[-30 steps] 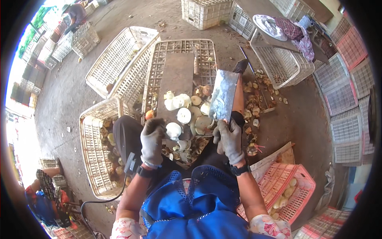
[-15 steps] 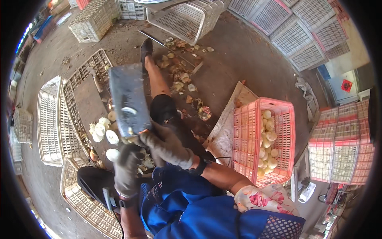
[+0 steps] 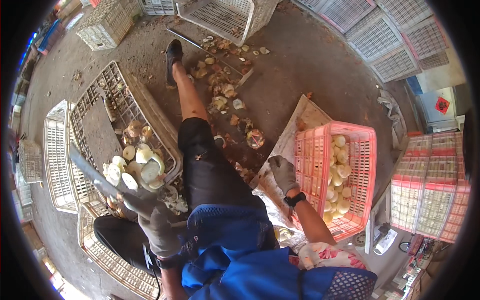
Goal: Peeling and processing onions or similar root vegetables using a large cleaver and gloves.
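Note:
My left hand, in a grey glove, is closed round the handle of a cleaver. Its blade points up and left, seen nearly edge-on. Just beyond lie several pale onions and cut onion pieces at the near end of an overturned crate. My right hand, gloved too, is at the left side of a pink plastic crate. Its fingers are curled in; whatever they may hold is hidden. Peeled onions fill part of that crate.
Onion skins and scraps litter the floor beyond my outstretched leg, near a long thin metal rod. A flat board lies beside the pink crate. White crates and strapped pink-and-white crates stand at right.
My right hand has left the cleaver and swung right to the pink crate. The cleaver has moved left and down in my left hand, its broad face turned away.

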`<state>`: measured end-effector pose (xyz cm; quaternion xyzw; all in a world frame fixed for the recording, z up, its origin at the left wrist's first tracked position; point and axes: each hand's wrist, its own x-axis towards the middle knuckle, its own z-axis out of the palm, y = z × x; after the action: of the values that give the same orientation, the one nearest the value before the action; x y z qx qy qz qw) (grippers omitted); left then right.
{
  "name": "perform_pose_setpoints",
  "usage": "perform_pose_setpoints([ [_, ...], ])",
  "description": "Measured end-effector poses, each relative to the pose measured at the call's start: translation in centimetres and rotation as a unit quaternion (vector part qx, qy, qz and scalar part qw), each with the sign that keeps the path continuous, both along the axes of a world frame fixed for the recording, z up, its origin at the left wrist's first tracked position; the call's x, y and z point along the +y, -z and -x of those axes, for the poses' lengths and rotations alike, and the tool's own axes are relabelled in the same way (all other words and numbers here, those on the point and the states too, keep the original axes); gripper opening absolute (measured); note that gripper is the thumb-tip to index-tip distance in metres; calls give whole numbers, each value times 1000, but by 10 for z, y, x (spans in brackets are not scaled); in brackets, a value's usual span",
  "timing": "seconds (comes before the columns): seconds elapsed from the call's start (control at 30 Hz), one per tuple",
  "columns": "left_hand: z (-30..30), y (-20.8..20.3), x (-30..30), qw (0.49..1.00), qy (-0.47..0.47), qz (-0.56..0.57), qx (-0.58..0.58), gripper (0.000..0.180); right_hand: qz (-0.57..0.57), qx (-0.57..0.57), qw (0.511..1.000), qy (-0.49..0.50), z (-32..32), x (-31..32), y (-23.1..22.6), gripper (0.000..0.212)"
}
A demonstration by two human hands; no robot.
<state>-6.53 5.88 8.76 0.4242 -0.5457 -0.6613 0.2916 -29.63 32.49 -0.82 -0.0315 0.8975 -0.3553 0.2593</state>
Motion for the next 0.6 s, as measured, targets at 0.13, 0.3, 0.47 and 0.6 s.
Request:
perform_pose_setpoints([
  [0.13,-1,-6,-1,998,3,63,-21,94,-115,47,990,-61,34,8,126,62],
  [0.3,5,-7,0,989,-13,146,-24,59,-97,105,985,-97,64,-34,203,97],
  [0.47,24,11,-8,980,-54,186,-55,53,-195,197,945,-172,76,-32,257,109],
  [0.6,49,-6,-10,984,-99,131,-67,42,-226,224,936,-150,79,-45,266,99],
])
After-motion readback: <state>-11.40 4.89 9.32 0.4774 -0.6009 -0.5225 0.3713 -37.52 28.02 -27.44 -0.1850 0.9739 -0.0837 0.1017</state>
